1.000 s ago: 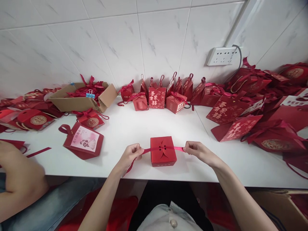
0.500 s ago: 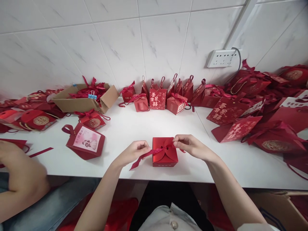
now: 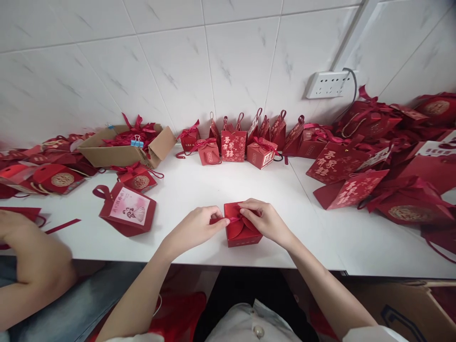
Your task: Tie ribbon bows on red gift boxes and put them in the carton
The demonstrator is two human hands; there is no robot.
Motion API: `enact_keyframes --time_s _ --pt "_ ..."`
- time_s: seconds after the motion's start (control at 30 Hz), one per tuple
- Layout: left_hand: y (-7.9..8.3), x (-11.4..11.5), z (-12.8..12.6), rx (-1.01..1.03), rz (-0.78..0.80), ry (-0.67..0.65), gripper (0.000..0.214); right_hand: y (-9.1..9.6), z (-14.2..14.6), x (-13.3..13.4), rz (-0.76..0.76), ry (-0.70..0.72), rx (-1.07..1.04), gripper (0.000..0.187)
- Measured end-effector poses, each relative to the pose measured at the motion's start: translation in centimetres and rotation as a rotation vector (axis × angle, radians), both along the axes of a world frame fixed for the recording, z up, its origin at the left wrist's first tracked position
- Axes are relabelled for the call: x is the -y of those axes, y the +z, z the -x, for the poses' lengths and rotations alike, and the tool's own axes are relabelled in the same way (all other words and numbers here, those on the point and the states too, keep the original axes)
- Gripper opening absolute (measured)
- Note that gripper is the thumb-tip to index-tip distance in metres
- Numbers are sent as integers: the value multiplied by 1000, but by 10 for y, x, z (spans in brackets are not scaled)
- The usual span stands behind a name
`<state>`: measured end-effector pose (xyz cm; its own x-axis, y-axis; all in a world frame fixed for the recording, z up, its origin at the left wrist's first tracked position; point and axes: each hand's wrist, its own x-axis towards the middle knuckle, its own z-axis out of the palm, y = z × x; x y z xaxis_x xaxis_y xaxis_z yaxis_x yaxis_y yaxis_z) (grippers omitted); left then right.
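A small red gift box (image 3: 239, 232) with a petal-cut lid stands near the front edge of the white table (image 3: 199, 190). A thin red ribbon (image 3: 233, 219) runs across its top. My left hand (image 3: 197, 227) pinches the ribbon at the box's left top edge. My right hand (image 3: 261, 219) lies over the lid with its fingers pinched on the ribbon at the middle. Both hands are closed and their fingertips nearly meet above the box.
Another person's arm (image 3: 32, 266) rests at the front left. A flat red bag with a picture (image 3: 125, 210) lies left of me, a cardboard box (image 3: 121, 149) of ribbons behind it. Finished red boxes and bags (image 3: 233, 145) line the wall; piles of red bags (image 3: 388, 161) fill the right. A wall socket (image 3: 327, 84) hangs above.
A second ago my hands held the ribbon stretched out wide on both sides of the box. They have come together over the lid, bringing the ribbon ends to the middle.
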<state>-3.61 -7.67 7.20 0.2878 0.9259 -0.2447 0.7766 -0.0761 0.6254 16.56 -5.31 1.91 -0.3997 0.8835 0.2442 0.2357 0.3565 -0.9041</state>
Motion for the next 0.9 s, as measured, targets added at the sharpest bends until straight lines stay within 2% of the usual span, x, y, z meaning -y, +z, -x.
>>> enact_keyframes --time_s 0.1,0.17,0.23,0.37,0.47,0.57,0.7,0.8,0.9 --pt "10 1 -3 -68 -44 -18 29 -3 2 0 -6 -71 -13 19" --pt "18 -1 -8 -63 -68 -63 25 -6 3 0 45 -138 -46 12" --pt "26 -3 -14 -86 -128 -134 24 -7 4 0 103 -172 -81 14" --pt "39 -16 -28 -172 -330 -336 25 -5 5 -1 122 -110 -75 12" --pt "42 -30 -35 -141 -375 -454 23 -4 5 0 87 -92 -67 13" --pt "34 -44 -35 -29 -320 -426 17 -6 4 2 140 -107 -134 9" --pt "8 -56 -27 122 -223 -287 9 -10 3 4 233 -159 -218 18" --pt "-12 -54 -22 157 -209 -254 9 -13 3 4 244 -205 -269 24" --pt "-25 -44 -19 196 -254 -272 11 -14 4 4 224 -246 -289 27"
